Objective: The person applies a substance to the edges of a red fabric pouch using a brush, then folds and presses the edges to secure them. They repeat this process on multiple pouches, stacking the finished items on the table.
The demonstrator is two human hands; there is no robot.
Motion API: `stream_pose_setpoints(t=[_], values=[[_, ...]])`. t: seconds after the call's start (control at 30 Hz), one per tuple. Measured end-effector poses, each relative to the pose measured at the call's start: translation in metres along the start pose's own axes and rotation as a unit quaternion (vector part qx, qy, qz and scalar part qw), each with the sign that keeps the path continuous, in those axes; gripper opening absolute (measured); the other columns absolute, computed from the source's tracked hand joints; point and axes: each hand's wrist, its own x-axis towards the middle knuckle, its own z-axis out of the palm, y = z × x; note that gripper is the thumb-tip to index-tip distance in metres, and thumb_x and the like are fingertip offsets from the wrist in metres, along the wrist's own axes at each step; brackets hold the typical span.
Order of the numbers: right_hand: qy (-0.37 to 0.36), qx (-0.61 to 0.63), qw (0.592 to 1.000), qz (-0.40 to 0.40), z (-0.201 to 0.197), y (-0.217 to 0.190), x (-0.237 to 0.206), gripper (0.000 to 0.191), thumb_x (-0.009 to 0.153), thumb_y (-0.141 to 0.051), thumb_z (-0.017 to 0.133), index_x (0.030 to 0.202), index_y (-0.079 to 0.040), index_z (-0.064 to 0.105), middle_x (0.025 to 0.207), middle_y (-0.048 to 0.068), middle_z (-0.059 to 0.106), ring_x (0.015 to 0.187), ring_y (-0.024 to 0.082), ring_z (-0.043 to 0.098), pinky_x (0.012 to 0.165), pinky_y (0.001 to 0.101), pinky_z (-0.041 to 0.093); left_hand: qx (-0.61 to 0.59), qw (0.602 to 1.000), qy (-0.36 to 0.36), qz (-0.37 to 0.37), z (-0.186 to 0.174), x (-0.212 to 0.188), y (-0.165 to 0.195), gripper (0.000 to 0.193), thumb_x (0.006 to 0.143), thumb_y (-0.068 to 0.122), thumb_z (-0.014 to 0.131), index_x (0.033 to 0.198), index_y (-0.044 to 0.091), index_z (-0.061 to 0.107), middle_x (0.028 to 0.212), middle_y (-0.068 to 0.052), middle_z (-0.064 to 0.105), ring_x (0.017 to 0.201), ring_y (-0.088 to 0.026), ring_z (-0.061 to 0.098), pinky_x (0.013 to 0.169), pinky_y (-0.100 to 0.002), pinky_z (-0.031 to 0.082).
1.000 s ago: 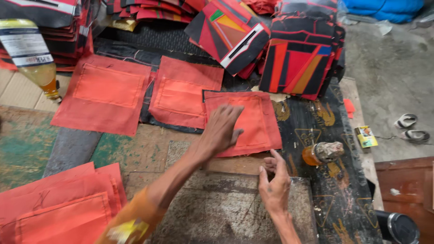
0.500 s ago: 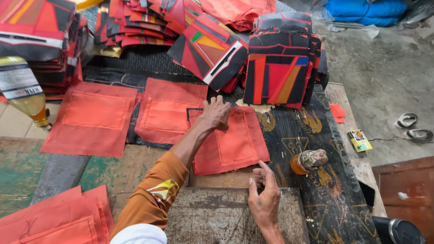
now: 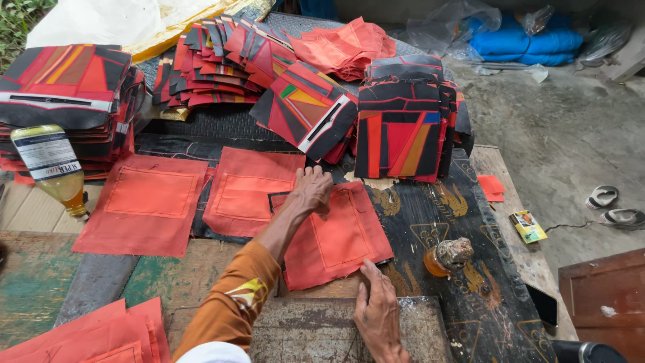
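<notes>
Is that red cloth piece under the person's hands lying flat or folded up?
Spread flat. The red cloth piece lies open on the table, left hand pressing its top edge, right hand at its lower edge.

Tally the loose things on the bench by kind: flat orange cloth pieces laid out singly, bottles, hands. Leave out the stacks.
Flat orange cloth pieces laid out singly: 3
Bottles: 2, a large bottle and a small amber bottle
Hands: 2, left hand and right hand, both on the nearest piece
Total: 7
</notes>
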Motion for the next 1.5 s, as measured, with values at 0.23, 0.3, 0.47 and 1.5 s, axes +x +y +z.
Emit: stream_pose_setpoints(t=[0.23,0.3,0.47,1.5], values=[[0.012,0.128,0.982,0.140,-0.014,-0.010,0.001,0.049,0.091,-0.001,0.058,0.139,-0.006,0.053,0.124,0.013,0.070,0.109,0.026,0.071,0.091,0.0384,0.061,-0.138,0.974,0.021,0.179,-0.049,-0.023,-0.007,0.034,0.072,0.003,0.067,0.104,0.004,0.058,0.093,-0.023,0.068,0.093,-0.044,0.065,0.073,-0.051,0.049],[0.069,0.185,0.968,0.157,-0.025,-0.015,-0.001,0.048,0.092,0.001,0.059,0.139,-0.004,0.053,0.119,0.015,0.072,0.106,0.028,0.072,0.092,0.0405,0.060,-0.168,0.966,0.042,0.192,-0.076,-0.052,-0.013,0.035,0.074,0.001,0.068,0.107,0.004,0.058,0.091,-0.023,0.069,0.090,-0.044,0.067,0.071,-0.051,0.050],[-0.016,0.561,0.793,0.238,-0.066,-0.015,-0.010,0.046,0.096,-0.017,0.053,0.137,0.002,0.050,0.122,0.021,0.068,0.110,0.032,0.070,0.094,0.0477,0.058,-0.496,0.858,0.077,0.106,-0.101,-0.168,-0.033,0.045,0.079,0.001,0.077,0.119,0.004,0.058,0.096,-0.011,0.074,0.087,-0.020,0.068,0.070,-0.038,0.054],[-0.175,0.421,0.877,0.150,-0.048,0.008,-0.049,0.058,0.101,-0.021,0.059,0.150,0.004,0.040,0.107,0.010,0.069,0.089,0.014,0.067,0.076,0.0297,0.057,-0.508,0.808,0.221,-0.201,0.079,-0.308,0.011,0.082,0.071,0.028,0.088,0.135,-0.003,0.049,0.092,-0.011,0.069,0.081,-0.017,0.066,0.074,-0.034,0.055]])
